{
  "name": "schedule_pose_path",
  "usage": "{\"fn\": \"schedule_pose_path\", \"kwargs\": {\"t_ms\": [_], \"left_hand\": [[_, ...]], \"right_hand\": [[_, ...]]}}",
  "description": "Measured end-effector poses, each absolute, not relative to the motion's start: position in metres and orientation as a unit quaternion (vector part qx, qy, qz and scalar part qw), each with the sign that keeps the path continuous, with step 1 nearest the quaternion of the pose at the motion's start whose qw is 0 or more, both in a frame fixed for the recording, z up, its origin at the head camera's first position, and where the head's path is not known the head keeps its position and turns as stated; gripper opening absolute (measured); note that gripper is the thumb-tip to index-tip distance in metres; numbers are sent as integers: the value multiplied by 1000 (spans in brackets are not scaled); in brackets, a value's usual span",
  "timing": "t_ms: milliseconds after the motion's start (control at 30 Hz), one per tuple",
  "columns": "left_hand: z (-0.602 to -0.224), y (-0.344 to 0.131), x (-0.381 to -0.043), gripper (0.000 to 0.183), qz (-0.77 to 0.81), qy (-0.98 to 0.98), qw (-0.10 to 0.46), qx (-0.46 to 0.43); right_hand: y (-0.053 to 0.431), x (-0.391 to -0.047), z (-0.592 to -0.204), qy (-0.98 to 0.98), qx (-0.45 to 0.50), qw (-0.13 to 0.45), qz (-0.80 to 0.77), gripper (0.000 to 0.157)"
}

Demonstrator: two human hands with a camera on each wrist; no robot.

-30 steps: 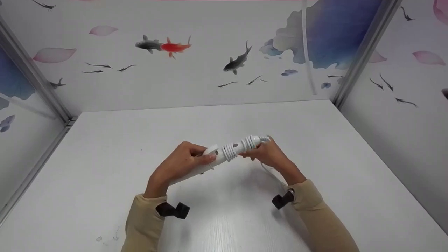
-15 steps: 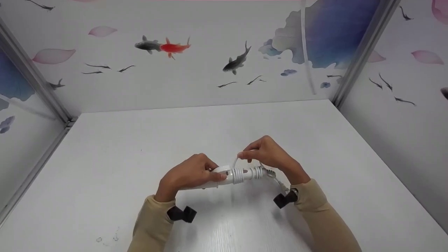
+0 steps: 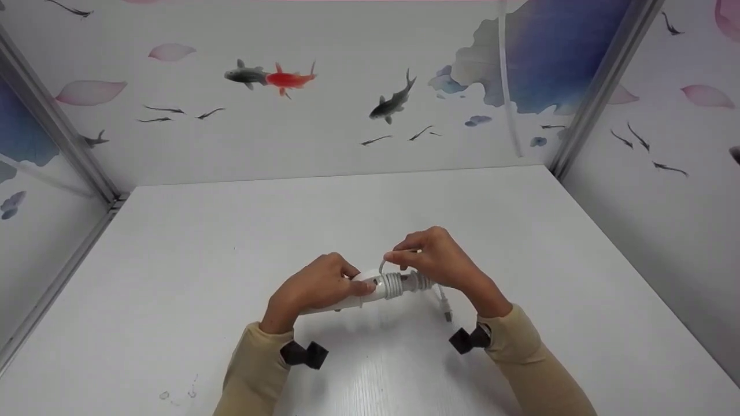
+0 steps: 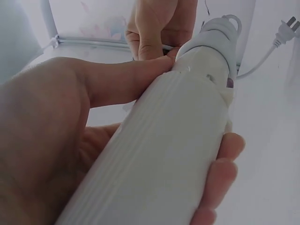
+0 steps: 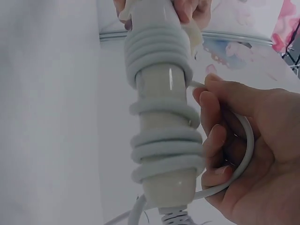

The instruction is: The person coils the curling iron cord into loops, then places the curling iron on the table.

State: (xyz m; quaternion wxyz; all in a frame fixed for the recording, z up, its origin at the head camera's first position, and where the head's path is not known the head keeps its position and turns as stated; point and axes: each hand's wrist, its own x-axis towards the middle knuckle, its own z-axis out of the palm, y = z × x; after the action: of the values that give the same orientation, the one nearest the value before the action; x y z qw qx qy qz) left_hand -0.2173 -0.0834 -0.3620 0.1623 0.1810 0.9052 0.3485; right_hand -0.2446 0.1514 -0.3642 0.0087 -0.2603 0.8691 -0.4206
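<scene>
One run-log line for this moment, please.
left hand: grips white appliance | right hand: pinches white cord | cord: wound around appliance's narrower end | plug: two-pronged, apart from both hands

The worktop [image 3: 231, 231] is white and has a soft shine on its near part. Some small marks [image 3: 192, 394] are seen at its near left. Behind it stands a white back panel [image 3: 202, 150], on which are painted a red fish [image 3: 291, 79] touching a grey fish [image 3: 246, 75], one more dark fish [image 3: 392, 104] to the right of them, pale pink petals [image 3: 91, 92] and a large blue leaf shape [image 3: 555, 58]. Metal posts [image 3: 608, 86] stand at both back corners, beside decorated side panels [image 3: 670, 219].
</scene>
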Motion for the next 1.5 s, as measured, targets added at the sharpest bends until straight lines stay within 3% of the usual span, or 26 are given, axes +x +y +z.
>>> {"fn": "schedule_pose_path", "kwargs": {"t_ms": [300, 633, 1033, 1267, 1500], "left_hand": [[-361, -80, -216, 33, 384, 906, 142, 105], [-360, -82, -216, 38, 381, 918, 88, 70], [-354, -85, -218, 38, 397, 915, 38, 59], [-351, -93, -219, 41, 432, 902, 9, 30], [-349, -97, -221, 41, 466, 884, 8, 23]], "right_hand": [[147, -234, -359, 863, -301, -24, -404, 16], [145, -229, -360, 858, -359, -41, -365, 17], [144, -227, -358, 881, -356, -89, -300, 16], [139, -224, -359, 884, -352, -69, -298, 20], [140, -230, -365, 870, -350, 5, -348, 21]]}}
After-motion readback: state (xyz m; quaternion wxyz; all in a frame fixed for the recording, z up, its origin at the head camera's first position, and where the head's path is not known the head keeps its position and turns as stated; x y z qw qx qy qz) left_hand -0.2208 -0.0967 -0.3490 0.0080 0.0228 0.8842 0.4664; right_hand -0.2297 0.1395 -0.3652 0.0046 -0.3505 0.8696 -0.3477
